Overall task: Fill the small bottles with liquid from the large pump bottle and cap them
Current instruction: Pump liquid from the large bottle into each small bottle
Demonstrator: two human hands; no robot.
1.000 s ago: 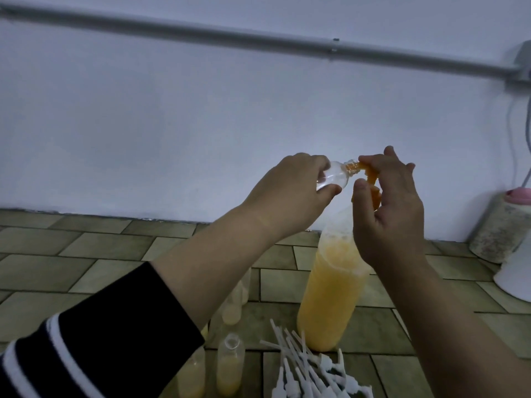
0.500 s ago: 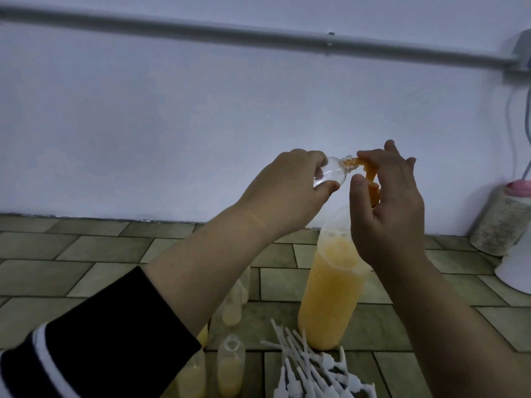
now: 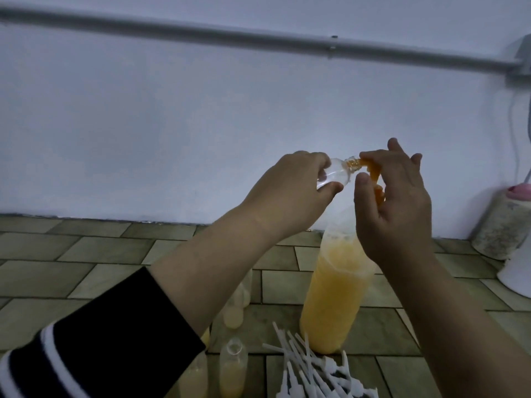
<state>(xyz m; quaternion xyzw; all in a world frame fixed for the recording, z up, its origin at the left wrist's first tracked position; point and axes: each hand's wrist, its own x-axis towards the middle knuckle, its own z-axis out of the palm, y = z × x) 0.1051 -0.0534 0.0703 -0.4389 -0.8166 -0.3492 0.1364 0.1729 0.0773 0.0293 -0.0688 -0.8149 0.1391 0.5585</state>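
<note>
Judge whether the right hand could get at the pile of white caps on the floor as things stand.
Probably yes, once freed. The right hand holds the orange pump head at the small bottle; the white caps lie uncovered below it, beside the large bottle.

A plain pale wall [image 3: 201, 116] fills most of the view, in dim, flat light. A grey conduit pipe [image 3: 258, 38] runs across it near the top, sloping down to a junction box [image 3: 521, 63] at the right edge. Below lies a floor of greenish-brown tiles [image 3: 57, 271] in a staggered pattern. In the right corner stands a speckled cylinder [image 3: 500, 228] with a pink top.
</note>
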